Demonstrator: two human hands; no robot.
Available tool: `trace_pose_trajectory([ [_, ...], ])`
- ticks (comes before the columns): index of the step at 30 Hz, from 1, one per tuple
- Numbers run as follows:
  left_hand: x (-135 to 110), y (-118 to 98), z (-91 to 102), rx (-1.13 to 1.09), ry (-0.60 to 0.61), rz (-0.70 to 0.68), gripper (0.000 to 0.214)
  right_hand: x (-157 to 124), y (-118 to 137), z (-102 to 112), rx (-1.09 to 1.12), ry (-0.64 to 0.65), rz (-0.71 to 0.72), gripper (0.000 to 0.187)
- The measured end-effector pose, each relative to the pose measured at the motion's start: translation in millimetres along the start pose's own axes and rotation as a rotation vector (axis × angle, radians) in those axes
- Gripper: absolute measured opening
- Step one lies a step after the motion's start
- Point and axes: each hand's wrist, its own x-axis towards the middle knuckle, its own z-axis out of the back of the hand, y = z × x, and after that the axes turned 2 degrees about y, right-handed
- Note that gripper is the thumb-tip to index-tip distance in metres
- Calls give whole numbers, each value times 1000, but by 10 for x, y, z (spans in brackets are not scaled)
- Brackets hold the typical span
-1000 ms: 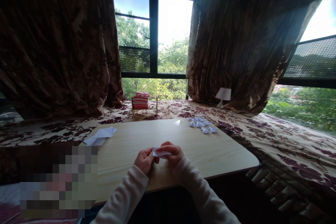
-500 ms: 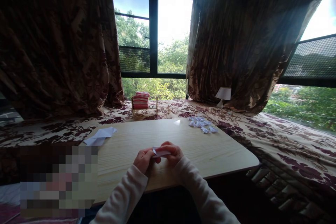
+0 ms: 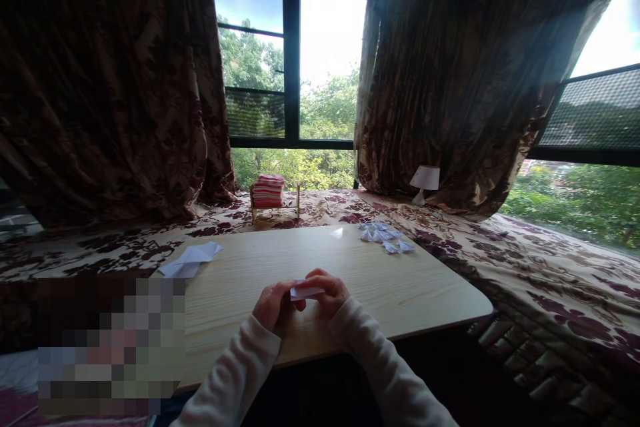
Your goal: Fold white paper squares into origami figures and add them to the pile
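Observation:
A small folded white paper (image 3: pixel 306 291) is pinched between both my hands just above the light wooden table (image 3: pixel 410 293), near its front edge. My left hand (image 3: pixel 273 307) grips the paper's left end with curled fingers. My right hand (image 3: pixel 326 293) closes over its right side, thumb and fingers pressed on the fold. Both arms wear pale long sleeves.
Loose white sheets (image 3: pixel 192 259) lie at the table's far left corner. A cluster of small folded paper pieces (image 3: pixel 384 236) sits at the far right corner. Behind stand a red striped stack on a small wooden rack (image 3: pixel 270 193), a small white lamp (image 3: pixel 425 181), curtains and windows.
The paper has been worked slightly between my fingers; both hands stay in the same spot above the table.

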Motion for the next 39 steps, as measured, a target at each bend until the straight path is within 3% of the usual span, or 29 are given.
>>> trace_pose_trajectory([
  [5,-4,2,7,75,74,-77,26,12,25,8,52,-17,-22,22],
  [8,-5,23,-3,185,19,-112,26,29,-16,17,97,-33,-78,22],
  [11,-12,27,-32,253,-65,-126,24,50,-104,29,148,-162,-209,30],
  [15,-19,15,-77,171,-40,-99,21,77,-167,50,149,-304,-293,17],
  [19,-5,33,-97,85,-65,-87,25,92,-116,61,151,-352,-326,35],
  [24,-12,34,-121,37,-73,-95,29,69,-50,55,111,-244,-261,36],
  [32,-65,-119,-103,59,151,-6,34,-9,90,-29,-47,-84,-77,21],
  [35,-42,-93,-79,80,172,-20,31,-8,138,-56,-105,-85,-21,19],
  [39,-16,-34,-55,63,104,-47,32,1,132,-44,-42,-131,-114,25],
])
